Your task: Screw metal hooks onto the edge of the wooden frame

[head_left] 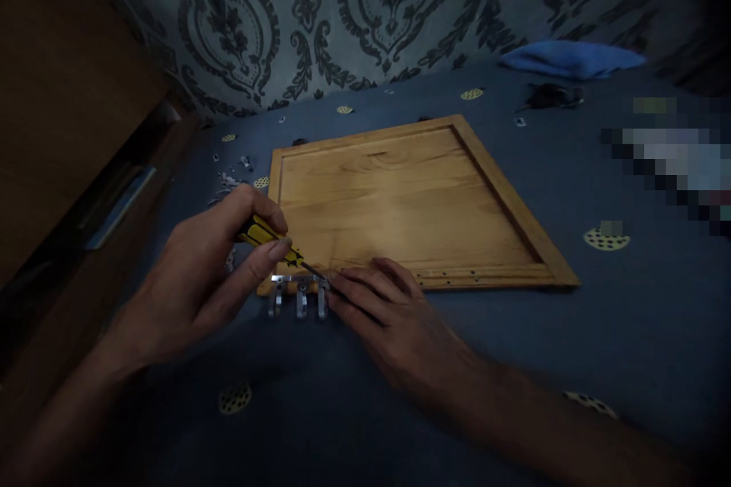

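Note:
A wooden framed panel (411,198) lies flat on a blue patterned cloth. Along its near left edge sits a metal hook rack (298,295) with three hooks hanging over the edge. My left hand (211,281) is closed around a yellow-and-black screwdriver (268,237), whose tip points down at the right end of the rack. My right hand (382,312) rests on the panel's near edge, fingers stretched out and pressing on the rack's right end beside the tip.
Small metal parts (231,179) lie scattered on the cloth left of the panel. A brown wooden cabinet (68,106) stands at the left. A blue folded cloth (571,58) and a dark object (551,96) lie at the back right, before a patterned wall.

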A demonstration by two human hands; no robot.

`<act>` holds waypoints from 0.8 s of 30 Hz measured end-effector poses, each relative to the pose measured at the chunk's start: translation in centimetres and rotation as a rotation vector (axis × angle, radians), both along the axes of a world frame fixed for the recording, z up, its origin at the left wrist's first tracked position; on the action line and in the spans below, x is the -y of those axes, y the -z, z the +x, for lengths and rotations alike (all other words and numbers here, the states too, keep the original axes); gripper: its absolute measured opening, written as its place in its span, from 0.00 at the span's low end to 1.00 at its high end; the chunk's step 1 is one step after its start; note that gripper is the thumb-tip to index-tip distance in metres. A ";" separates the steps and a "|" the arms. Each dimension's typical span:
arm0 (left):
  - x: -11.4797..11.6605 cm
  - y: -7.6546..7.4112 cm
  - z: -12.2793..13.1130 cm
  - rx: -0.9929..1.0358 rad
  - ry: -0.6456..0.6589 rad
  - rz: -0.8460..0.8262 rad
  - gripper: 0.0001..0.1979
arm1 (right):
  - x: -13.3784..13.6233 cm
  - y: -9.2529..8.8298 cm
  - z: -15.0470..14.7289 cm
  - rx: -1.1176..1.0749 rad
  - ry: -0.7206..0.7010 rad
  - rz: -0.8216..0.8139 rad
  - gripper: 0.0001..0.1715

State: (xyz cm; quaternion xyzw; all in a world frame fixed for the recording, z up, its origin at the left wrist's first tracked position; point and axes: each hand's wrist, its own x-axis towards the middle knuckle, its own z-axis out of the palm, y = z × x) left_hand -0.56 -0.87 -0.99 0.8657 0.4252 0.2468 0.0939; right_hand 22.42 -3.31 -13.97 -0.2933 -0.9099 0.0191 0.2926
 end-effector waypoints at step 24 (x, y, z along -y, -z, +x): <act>-1.7 1.4 1.8 0.086 0.089 0.081 0.16 | 0.1 0.1 -0.1 0.011 -0.002 0.019 0.20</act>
